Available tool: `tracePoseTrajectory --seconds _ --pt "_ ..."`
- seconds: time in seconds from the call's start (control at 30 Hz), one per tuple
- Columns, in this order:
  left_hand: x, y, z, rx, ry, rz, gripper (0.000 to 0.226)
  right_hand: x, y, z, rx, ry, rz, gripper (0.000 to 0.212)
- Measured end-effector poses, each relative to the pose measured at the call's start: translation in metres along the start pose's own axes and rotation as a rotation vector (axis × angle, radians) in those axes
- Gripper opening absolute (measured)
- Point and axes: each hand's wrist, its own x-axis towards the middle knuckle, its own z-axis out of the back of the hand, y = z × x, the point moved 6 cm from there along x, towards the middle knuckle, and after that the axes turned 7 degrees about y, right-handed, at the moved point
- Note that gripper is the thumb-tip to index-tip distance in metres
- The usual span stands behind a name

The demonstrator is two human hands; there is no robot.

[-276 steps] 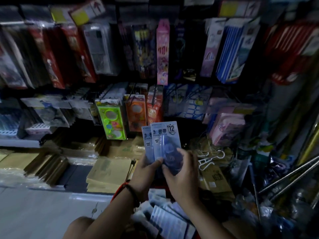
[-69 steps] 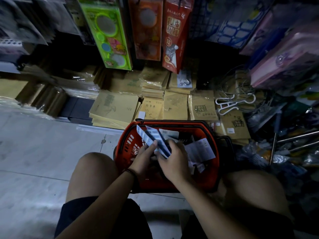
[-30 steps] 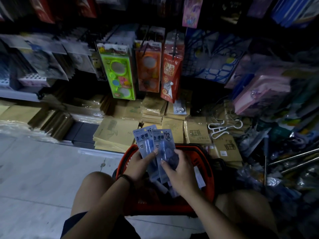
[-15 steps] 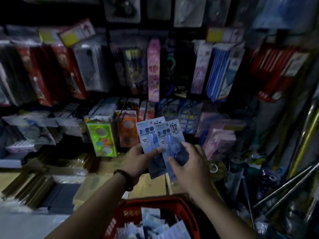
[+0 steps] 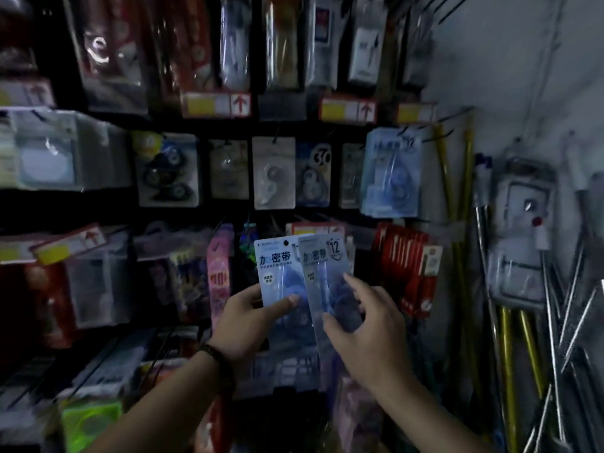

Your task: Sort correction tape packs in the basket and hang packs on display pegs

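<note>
Both forearms are held raised and forward, side by side. A pack (image 5: 276, 273) is gripped by the left hand (image 5: 248, 322), another by the right hand (image 5: 366, 328).

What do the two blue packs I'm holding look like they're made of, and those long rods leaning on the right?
Packs: matte printed blue card behind a clear glossy plastic blister, judging by the sheen over the lower half. Rods: probably metal, silver and gold in finish, glinting along their length; coated plastic can't be ruled out.

Two hands (image 5: 242, 325), two blue packs (image 5: 277, 268)
</note>
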Motion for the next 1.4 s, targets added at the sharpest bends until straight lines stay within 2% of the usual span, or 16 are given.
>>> tracePoseTrajectory --seconds 0.33,0.67,0.87,1.0,1.4 --pt "0.064 -0.071 -0.027 0.196 -0.001 -0.191 0.020 0.103 -0.032 0.086 -0.149 -0.265 0.019 0.070" --pt "0.106 -0.091 -0.060 0.274 0.036 -0.220 0.019 0.180 -0.035 0.128 -0.279 -0.419 0.026 0.069" --pt "0.116 -0.085 -0.068 0.165 0.077 -0.163 0.023 0.192 -0.040 0.132 -0.307 -0.432 0.069 0.071" --pt "0.115 -0.085 -0.067 0.173 0.095 -0.165 0.025 0.189 -0.038 0.131 -0.294 -0.457 0.089 0.071" --pt "0.113 -0.093 -0.065 0.160 0.099 -0.145 0.026 0.211 -0.029 0.136 -0.312 -0.301 0.012 0.066"
